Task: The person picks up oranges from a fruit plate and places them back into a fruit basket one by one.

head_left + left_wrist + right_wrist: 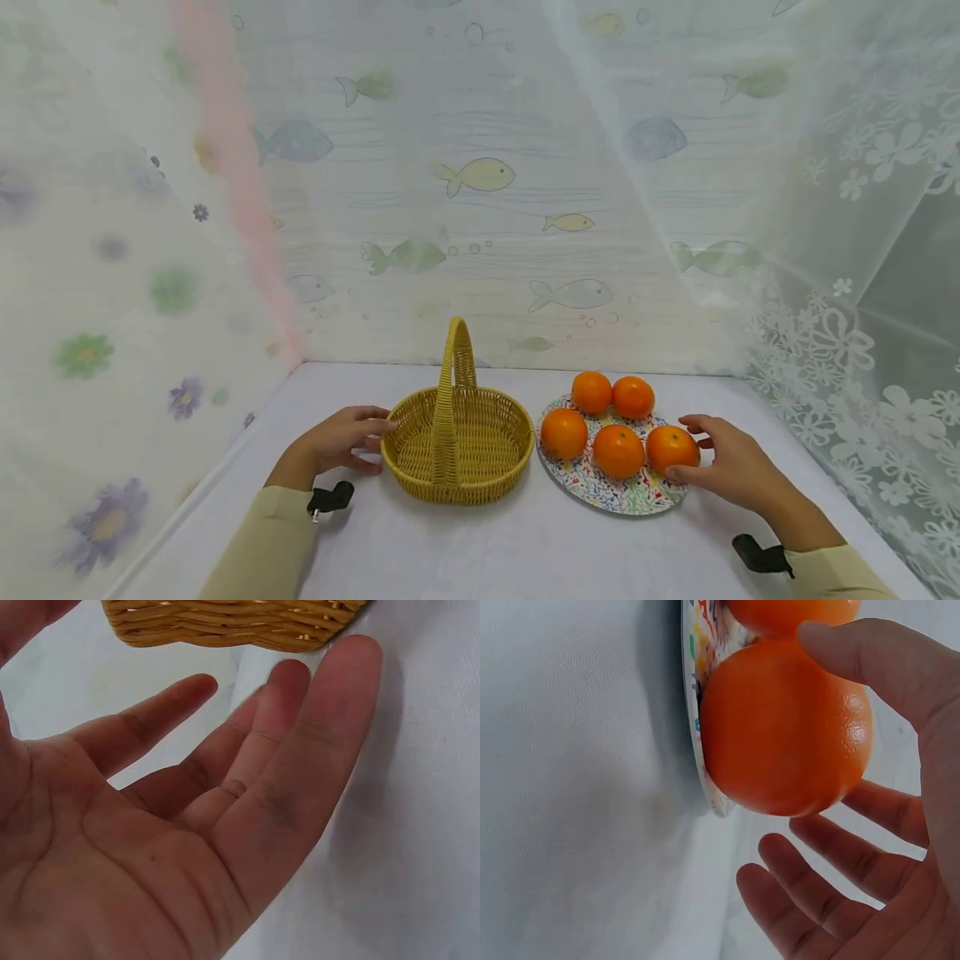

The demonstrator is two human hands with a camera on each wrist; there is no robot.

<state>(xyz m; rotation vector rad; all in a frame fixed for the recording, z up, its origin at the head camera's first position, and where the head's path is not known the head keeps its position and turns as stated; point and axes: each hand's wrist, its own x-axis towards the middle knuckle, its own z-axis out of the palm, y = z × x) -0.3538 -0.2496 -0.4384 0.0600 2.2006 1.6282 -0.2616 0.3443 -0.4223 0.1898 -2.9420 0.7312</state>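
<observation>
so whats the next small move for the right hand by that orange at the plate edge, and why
Probably curl the right hand round the nearest round orange fruit: its thumb touches the fruit while its fingers stay spread. The left hand rests open beside the empty woven yellow basket.

Your right hand [738,471] sits open around the rightmost orange [672,448]: thumb tip against its near side, fingers spread just past its right edge. The fruit is round, glossy and whole, resting on the right rim of a speckled plate [600,492], beside four others. In the right wrist view the orange [784,727] fills the span between thumb and fingers [810,892].

Your left hand [337,442] lies flat, fingers straight, tips at the left rim of an empty woven basket [457,446] with an upright handle.
</observation>
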